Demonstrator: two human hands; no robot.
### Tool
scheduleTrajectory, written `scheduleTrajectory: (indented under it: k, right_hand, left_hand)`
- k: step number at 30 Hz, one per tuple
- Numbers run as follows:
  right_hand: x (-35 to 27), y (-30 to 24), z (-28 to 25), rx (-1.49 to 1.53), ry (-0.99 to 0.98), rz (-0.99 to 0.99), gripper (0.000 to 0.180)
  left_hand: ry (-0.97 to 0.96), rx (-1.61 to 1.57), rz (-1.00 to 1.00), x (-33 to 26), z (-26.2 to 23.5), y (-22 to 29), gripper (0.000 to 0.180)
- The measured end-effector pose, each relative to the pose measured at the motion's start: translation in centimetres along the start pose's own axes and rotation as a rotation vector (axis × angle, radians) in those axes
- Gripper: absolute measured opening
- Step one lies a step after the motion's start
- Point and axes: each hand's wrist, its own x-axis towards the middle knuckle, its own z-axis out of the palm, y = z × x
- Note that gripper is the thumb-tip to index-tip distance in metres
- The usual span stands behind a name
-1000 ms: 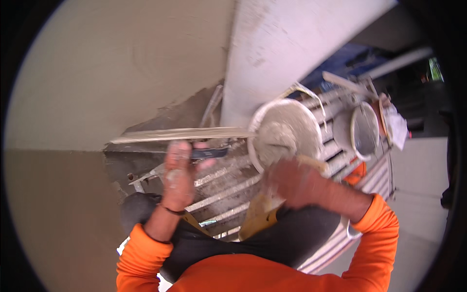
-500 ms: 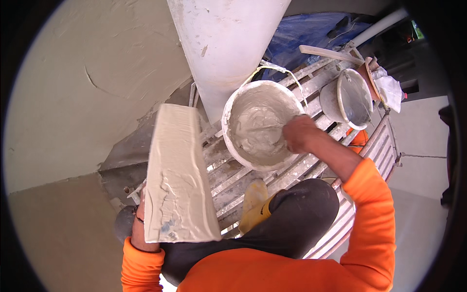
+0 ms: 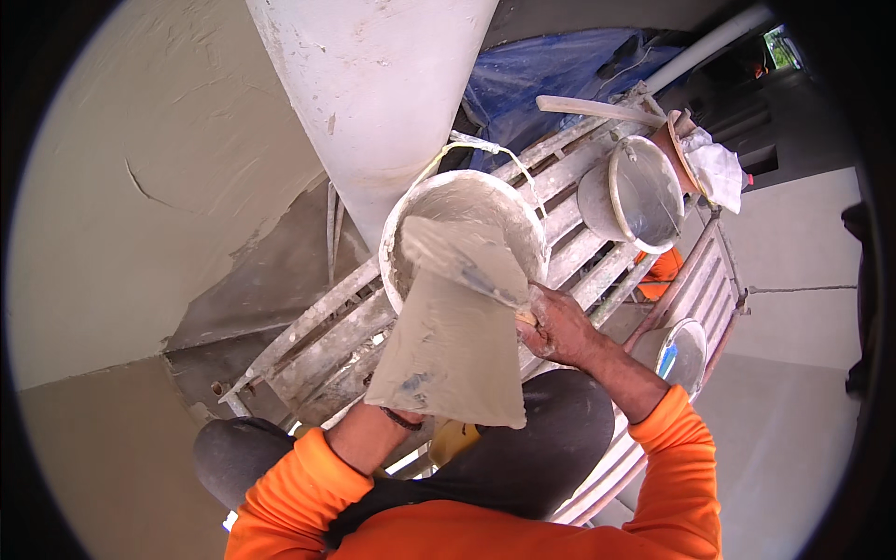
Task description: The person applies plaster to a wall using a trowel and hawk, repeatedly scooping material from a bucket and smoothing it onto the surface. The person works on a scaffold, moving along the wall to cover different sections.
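My right hand [image 3: 560,327] is closed around the handle of a trowel [image 3: 467,264], whose wide blade is coated in wet grey-beige plaster. The blade lies across the far end of a long flat board [image 3: 457,359], smeared with the same plaster. My left hand [image 3: 407,416] holds this board from below. Its fingers are hidden underneath, and only a strip near the wrist shows. Beyond the board stands a white bucket [image 3: 397,257] with plaster-caked walls, partly covered by the board and the blade.
I sit on a slatted platform [image 3: 317,322] splashed with plaster. A second bucket [image 3: 602,201] stands to the right, with a clay-coloured vessel [image 3: 674,149] behind it. Another bucket [image 3: 693,350] is near my right forearm. A white column [image 3: 373,103] rises beside the plastered wall [image 3: 140,187].
My right hand has lifted the trowel out of the bucket and brought it onto the board. The board has swung right, its far end now over the bucket's near rim.
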Motion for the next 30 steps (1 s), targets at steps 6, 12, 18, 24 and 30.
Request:
scheduleTrajectory:
  k: [6,12,18,24,30]
  right_hand:
    - [-4.7,2.9,0.5,0.004,-0.103,0.278,0.042]
    - [-8.7,3.0,-2.4,0.168,-0.008,0.344,0.059]
    - [-2.0,2.7,-4.1,1.216,-0.211,0.364,0.067]
    - [-0.7,3.3,-2.9,1.652,-0.727,0.645,0.050]
    - [-7.7,2.7,-5.1,0.772,-0.228,0.770,0.042]
  left_hand:
    - [0.269,-0.107,0.107,-0.3,1.0,2.2,0.050]
    - [0.135,0.646,0.228,0.9,-2.1,2.8,0.050]
    - [0.110,1.240,0.105,1.0,-2.6,1.7,0.053]
    - [0.219,0.078,0.163,-1.3,-0.6,3.6,0.053]
    - [0.154,0.059,0.167,0.4,-2.3,3.2,0.049]
